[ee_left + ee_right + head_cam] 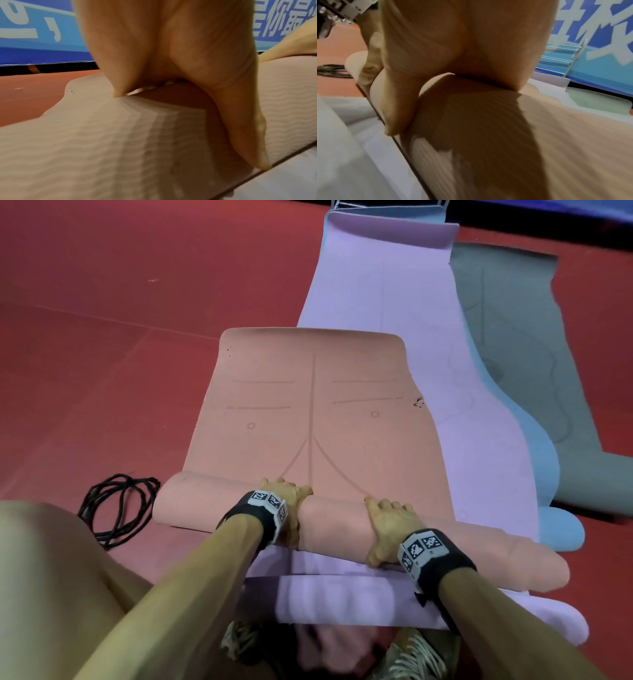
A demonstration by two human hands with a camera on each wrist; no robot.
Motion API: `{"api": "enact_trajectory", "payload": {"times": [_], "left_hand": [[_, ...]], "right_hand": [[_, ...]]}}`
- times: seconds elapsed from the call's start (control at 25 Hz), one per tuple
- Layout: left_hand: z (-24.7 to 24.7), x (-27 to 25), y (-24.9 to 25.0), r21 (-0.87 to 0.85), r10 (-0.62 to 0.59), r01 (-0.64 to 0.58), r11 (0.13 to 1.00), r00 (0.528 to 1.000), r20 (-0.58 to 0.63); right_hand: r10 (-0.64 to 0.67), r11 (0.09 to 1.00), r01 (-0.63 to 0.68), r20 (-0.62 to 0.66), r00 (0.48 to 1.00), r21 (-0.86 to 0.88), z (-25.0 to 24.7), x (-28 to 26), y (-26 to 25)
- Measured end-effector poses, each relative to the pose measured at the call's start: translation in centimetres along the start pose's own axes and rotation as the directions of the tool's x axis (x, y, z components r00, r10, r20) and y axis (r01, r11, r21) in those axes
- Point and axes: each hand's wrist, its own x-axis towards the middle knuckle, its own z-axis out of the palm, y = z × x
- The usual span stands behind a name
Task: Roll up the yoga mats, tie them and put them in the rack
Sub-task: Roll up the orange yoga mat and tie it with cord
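From my head view the light is even and soft, slightly warm, with no glare on the red floor [85, 344]. Straight edges bow outward near the frame borders, and the bottom edge smears into blur. Both wrist views are soft and streaky; the right hand [453, 44] throws a broad dark shadow over the pink mat [573, 148] beneath it.

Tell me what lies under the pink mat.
The pink mat lies on a lilac mat, which shows beyond it and near the feet. Blue and grey mats peek out right. Whether they reach under it is hidden.
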Motion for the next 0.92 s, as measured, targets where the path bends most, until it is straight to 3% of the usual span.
{"api": "enact_trajectory", "payload": {"times": [0.16, 0.36, 0.48, 0.64, 0.8, 0.92], "left_hand": [[0.6, -0.4, 0.6, 0.066, -0.046, 0.042, 0.997, 0.998, 0.053], [2.5, -1.9, 1.9, 0.13, 0.01, 0.0, 0.992, 0.997, -0.076], [2.8, -1.7, 2.0, 0.149, 0.016, 0.002, 0.989, 0.993, -0.119], [1.0, -0.7, 1.5, 0.093, 0.033, -0.029, 0.995, 0.998, -0.047], [-1.1, 0.9, 0.7, -0.073, 0.003, 0.002, 0.997, 0.998, 0.063], [-1.5, 1.5, 0.2, -0.144, 0.013, 0.01, 0.99, 0.988, 0.156]], "right_hand": [[-0.015, 0.999, 0.012, 0.087, 0.996, 0.034, -1.3, 1.0, 0.2], [-0.023, 0.973, -0.046, 0.295, 0.955, 0.228, -3.0, 3.0, 1.7], [-0.037, 0.973, -0.044, 0.344, 0.938, 0.226, -3.2, 3.2, 1.7], [-0.006, 0.964, -0.069, 0.283, 0.959, 0.256, -2.0, 2.8, 1.6], [0.007, 0.999, -0.011, 0.079, 0.997, 0.052, -0.6, 1.2, 0.5], [0.008, 1.0, -0.008, 0.019, 1.0, 0.013, 0.0, 0.6, 0.0]]}}
